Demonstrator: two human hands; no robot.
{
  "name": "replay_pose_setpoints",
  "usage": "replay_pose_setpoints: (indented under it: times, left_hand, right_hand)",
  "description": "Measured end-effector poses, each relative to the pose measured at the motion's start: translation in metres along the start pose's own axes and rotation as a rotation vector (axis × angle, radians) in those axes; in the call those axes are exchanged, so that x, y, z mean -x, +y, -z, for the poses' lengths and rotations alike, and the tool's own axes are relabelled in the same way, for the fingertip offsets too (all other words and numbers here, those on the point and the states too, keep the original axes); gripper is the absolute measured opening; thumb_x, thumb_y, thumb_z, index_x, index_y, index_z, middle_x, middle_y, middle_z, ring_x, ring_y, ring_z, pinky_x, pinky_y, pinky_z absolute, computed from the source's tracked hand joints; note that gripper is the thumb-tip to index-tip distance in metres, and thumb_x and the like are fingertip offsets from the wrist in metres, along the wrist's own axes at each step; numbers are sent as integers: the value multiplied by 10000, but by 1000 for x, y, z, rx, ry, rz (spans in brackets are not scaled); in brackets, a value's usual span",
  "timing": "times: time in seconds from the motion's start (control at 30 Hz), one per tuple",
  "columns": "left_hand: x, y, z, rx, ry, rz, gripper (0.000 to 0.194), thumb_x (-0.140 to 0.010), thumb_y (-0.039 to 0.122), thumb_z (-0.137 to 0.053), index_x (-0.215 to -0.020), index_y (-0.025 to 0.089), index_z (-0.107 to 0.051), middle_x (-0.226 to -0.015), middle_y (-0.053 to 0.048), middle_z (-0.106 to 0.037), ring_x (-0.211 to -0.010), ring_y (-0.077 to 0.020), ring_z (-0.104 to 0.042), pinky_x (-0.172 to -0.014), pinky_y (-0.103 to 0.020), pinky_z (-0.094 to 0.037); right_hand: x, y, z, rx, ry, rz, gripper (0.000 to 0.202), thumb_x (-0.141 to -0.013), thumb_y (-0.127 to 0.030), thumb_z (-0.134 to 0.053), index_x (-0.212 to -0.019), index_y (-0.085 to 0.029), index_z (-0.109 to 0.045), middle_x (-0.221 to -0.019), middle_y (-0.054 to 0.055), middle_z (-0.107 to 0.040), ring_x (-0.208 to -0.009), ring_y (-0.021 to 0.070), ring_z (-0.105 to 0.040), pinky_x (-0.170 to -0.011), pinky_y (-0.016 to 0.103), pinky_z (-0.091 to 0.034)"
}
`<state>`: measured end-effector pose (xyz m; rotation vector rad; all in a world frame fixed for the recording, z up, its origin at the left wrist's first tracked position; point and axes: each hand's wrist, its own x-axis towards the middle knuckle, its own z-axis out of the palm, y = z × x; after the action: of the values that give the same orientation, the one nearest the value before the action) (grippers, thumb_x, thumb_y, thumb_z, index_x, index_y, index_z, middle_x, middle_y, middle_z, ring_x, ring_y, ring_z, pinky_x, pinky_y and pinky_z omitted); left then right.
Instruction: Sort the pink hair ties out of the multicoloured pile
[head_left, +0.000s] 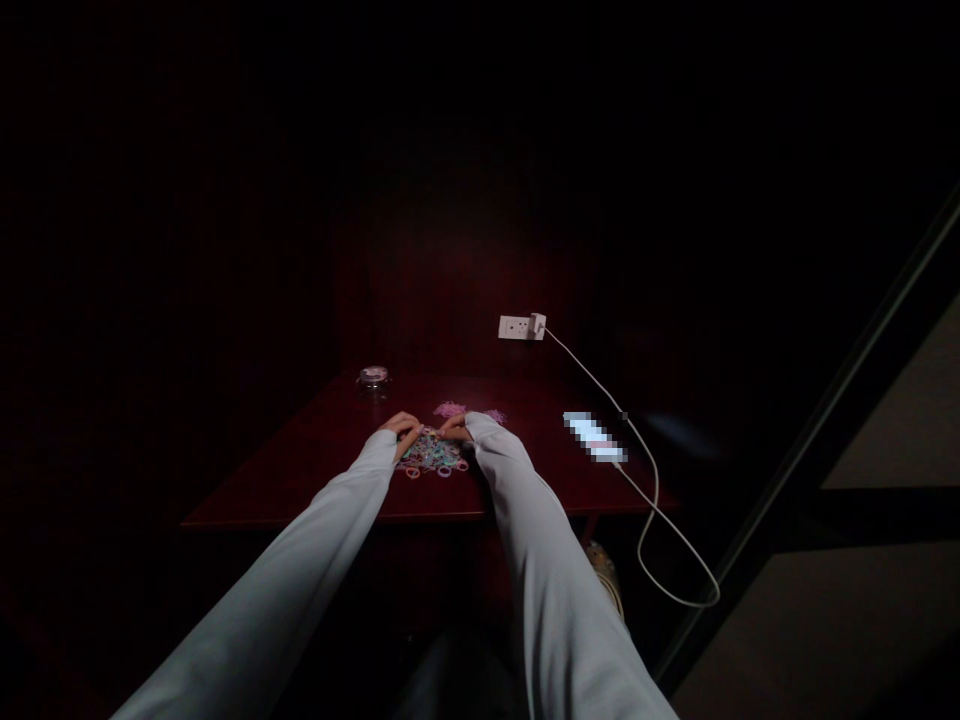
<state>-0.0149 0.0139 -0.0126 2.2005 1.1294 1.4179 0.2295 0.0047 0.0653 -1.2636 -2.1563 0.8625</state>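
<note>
A loose pile of small multicoloured elastic hair ties [431, 455] lies near the front of the dark red table [300, 480]. My left hand [405, 428] rests at the pile's left side, fingers bent and pressed together over its far edge. From the right, my right hand [454, 424] reaches in with its fingertips pinched close to the left ones. Whatever is between the fingers is too small to make out. Just beyond my right hand sit a pink heap of bands [450, 409] and a purplish-pink heap [495, 415], the latter partly behind my sleeve.
A clear jar [373, 380] stands at the table's back left. On the right lies a lit phone [595, 437], its screen blurred. A white cable [656, 480] loops past the table edge to a charger [537, 323] in the wall socket [513, 328]. Surroundings are dark.
</note>
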Motion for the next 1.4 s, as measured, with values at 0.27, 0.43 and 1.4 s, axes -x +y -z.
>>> replay_pose_setpoints:
  times: [0.27,0.43,1.4]
  left_hand:
    - [0,7,1,30,7,34,366,-910,559,-694,-789,219,-756,-968,-77,-778,-815,-200,-655,-706,-290,-545]
    - [2,9,-1,28,-26,12,346,-937,518,-663,-824,208,-767,-994,-85,-771,-822,-199,-657,-712,-292,-544]
    - [6,25,-10,69,124,39,356,-953,501,-666,-819,199,-799,-949,-84,-776,-750,-171,-616,-676,-280,-515]
  right_hand:
    - [6,-5,1,5,113,-155,149,-893,-335,-803,-872,-196,-851,-751,-5,-735,-723,146,-626,-721,257,-484]
    - [7,-4,10,186,371,-247,185,-979,-327,-687,-985,-227,-843,-916,22,-791,-959,209,-686,-909,319,-461]
    - [4,24,16,23,444,-331,300,-1011,-325,-592,-939,-170,-838,-876,123,-793,-920,268,-743,-810,350,-558]
